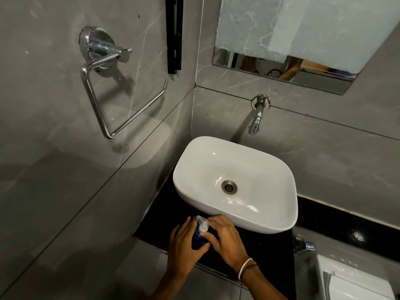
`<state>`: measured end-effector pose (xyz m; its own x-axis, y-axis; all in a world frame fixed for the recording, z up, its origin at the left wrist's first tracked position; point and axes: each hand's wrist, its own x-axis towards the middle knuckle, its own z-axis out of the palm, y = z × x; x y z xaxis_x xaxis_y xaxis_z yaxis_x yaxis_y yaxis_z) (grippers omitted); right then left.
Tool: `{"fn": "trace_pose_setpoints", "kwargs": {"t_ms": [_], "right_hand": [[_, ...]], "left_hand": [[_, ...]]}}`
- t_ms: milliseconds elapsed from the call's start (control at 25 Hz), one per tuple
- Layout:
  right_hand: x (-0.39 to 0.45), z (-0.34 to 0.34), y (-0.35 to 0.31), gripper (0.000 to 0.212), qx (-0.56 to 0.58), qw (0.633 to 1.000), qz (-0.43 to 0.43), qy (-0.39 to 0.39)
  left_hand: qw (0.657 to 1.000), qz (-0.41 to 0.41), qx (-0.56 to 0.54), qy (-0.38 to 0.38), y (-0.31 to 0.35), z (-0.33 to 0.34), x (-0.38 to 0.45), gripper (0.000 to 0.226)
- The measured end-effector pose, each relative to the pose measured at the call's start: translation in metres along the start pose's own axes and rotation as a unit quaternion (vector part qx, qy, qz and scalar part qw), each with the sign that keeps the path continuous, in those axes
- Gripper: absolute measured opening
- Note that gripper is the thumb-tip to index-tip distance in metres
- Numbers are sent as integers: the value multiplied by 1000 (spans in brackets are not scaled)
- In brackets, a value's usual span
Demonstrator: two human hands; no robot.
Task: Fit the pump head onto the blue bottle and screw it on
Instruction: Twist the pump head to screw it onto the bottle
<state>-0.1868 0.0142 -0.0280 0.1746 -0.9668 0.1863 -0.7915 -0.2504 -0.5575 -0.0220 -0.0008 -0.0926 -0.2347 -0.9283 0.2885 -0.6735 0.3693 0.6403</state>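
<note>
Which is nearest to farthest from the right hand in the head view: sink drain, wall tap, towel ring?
From the right hand:
1. Sink drain, just beyond it in the basin.
2. Wall tap, above the sink's far rim.
3. Towel ring, far up on the left wall.

head view | from above, facing forward-down | close over sink (236, 182) corner

1. Basin (216, 161): glossy white ceramic.
2. Tap (256, 120) above basin: polished chrome metal.
3. Counter (268, 252) under basin: glossy black stone.
4. Blue bottle (198, 238) beside basin: translucent plastic; pump head (202, 224) clear, smooth plastic.
</note>
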Motion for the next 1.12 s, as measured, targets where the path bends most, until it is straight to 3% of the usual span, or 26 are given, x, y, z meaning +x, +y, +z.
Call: {"fn": "trace_pose_setpoints", "kwargs": {"t_ms": [200,400,560,760,960,1120], "right_hand": [[1,1,4,34,9,999,-16,-27],[1,2,-3,38,-27,999,-13,20],[0,0,-4,35,24,1000,-12,7],[-1,0,-13,30,-22,999,-4,30],[4,-22,-19,64,44,998,47,20],[27,-45,-30,26,13,996,-7,-87]], "left_hand": [[1000,-7,7,2,2,0,-2,74],[1000,-2,20,-5,1,-1,0,74],[1000,-13,20,-8,1,1,-4,75],[999,-11,32,-16,1,1,-2,73],[999,-26,37,-10,5,2,-5,73],[999,-21,46,-11,4,1,-4,83]]}}
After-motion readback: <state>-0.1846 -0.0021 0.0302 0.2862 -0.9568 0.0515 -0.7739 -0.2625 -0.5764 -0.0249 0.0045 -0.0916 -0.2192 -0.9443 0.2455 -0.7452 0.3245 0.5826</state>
